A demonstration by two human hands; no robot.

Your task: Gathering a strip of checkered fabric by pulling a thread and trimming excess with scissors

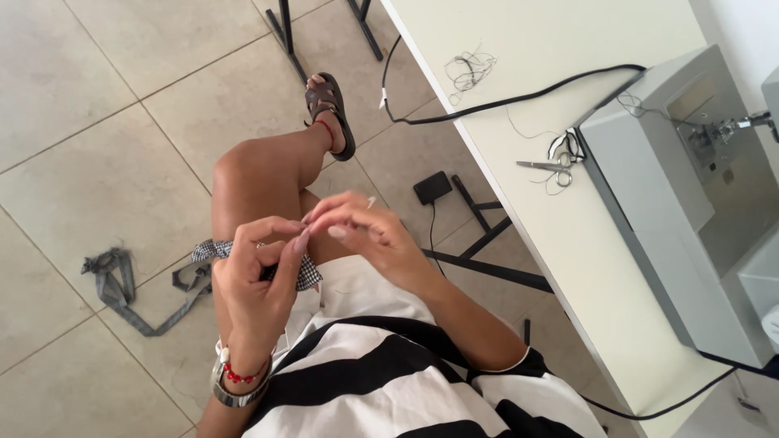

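Below us lies a floor (97,122) of pale tiles, with a grey fabric strip (122,288) trailing across it at the far left. Our left hand (260,280) has its fingers curled tight around a small piece of black-and-white checked cloth (307,274) over our lap. Just beside it, our right hand (365,235) pinches its fingertips together near the cloth's upper edge; whatever it holds is too small to tell. Beyond our knee sits a black foot pedal (432,187). Further right, the pale desk (568,235) carries scissors (552,166), a black cable (519,97) and a grey sewing machine (673,186).
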